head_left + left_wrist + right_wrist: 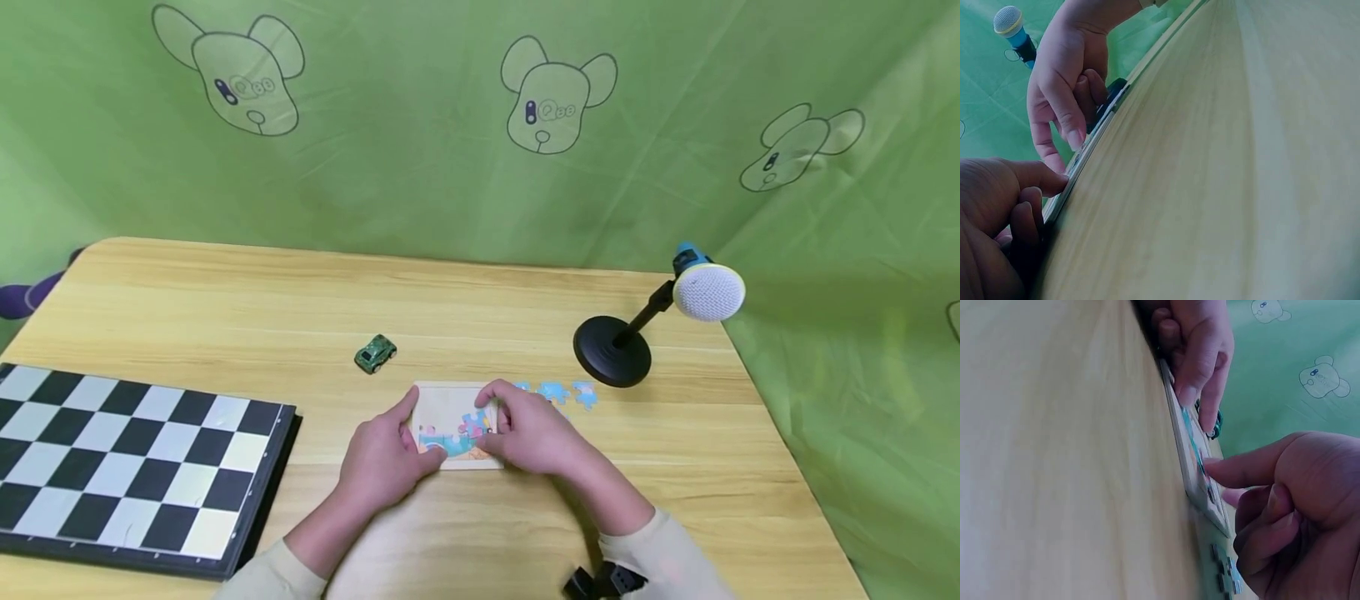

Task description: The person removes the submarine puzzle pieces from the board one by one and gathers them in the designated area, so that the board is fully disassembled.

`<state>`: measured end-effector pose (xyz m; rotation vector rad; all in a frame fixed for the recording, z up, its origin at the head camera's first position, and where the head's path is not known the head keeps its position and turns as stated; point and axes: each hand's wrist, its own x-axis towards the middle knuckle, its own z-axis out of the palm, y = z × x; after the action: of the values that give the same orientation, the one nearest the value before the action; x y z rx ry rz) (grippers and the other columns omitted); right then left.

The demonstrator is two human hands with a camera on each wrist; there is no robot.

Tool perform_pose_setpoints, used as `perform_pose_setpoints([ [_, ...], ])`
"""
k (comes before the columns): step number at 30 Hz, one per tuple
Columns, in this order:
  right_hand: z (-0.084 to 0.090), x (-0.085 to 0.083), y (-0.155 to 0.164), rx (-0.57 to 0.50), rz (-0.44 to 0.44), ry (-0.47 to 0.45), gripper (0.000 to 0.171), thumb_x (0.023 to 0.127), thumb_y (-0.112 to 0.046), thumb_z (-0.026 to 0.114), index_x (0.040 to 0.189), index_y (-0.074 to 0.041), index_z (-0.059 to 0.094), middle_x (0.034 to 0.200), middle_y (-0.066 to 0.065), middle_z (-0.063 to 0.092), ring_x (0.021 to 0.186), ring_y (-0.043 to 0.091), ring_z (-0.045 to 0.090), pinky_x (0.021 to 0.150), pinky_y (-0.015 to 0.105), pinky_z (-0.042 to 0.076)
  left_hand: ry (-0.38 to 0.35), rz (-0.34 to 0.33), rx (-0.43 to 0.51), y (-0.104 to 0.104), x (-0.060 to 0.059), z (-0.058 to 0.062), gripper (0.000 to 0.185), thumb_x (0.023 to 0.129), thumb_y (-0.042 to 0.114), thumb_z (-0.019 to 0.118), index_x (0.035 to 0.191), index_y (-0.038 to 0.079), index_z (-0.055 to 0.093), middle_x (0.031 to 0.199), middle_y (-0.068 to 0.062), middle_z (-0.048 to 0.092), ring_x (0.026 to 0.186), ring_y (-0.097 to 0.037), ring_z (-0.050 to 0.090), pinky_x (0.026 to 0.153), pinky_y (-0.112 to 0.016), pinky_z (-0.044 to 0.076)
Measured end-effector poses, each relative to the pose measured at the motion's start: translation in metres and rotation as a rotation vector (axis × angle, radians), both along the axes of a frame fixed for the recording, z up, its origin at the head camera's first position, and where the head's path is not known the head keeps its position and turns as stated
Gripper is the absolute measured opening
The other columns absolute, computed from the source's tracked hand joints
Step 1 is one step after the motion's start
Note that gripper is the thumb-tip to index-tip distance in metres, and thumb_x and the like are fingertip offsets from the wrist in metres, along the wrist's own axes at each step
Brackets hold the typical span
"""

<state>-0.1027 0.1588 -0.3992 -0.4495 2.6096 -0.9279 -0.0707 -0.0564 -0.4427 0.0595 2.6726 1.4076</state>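
On the wooden table (525,317), a small jigsaw puzzle board (450,417) lies flat just in front of the person, with the left hand (382,462) gripping its left edge, thumb along the side and fingers curled at the near corner. The right hand (532,433) rests on the board's right part, fingers bent and fingertips pressing the placed pieces. Loose blue puzzle pieces (558,392) lie just right of the board, near a microphone stand (615,350); a green toy car (375,353) and a chessboard (127,462) sit farther left.

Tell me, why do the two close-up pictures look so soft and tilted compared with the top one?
Head view: even light, sharp on the puzzle board and chessboard, edges slightly bowed. Left wrist view: the table is blurred, curved and tilted, the left hand dim. Right wrist view: the tabletop is washed out, the right hand large and shaded.
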Motion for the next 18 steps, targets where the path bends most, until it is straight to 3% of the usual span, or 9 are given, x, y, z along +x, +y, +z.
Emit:
perform_pose_setpoints([
  [8, -0.004, -0.004, 0.006, 0.047, 0.032, 0.001, 0.027, 0.087, -0.015, 0.077, 0.108, -0.012, 0.060, 0.063, -0.002, 0.050, 0.052, 0.012, 0.045, 0.054, 0.030, 0.040, 0.011, -0.004, 0.000, 0.000, 0.000, -0.001, 0.090, 0.073, 0.025, 0.086, 0.149, 0.001, 0.044, 0.059, 0.005, 0.051, 0.051, -0.012, 0.047, 0.047, -0.030, 0.037],
  [18, 0.003, 0.004, 0.018, -0.025, 0.030, 0.034, 0.030, 0.086, -0.021, 0.081, 0.107, -0.013, 0.061, 0.062, -0.003, 0.046, 0.052, 0.008, 0.039, 0.055, 0.029, 0.039, -0.003, 0.000, -0.001, 0.000, 0.000, 0.000, 0.090, 0.074, 0.025, 0.086, 0.150, 0.002, 0.043, 0.060, 0.004, 0.051, 0.050, -0.013, 0.047, 0.047, -0.031, 0.037],
])
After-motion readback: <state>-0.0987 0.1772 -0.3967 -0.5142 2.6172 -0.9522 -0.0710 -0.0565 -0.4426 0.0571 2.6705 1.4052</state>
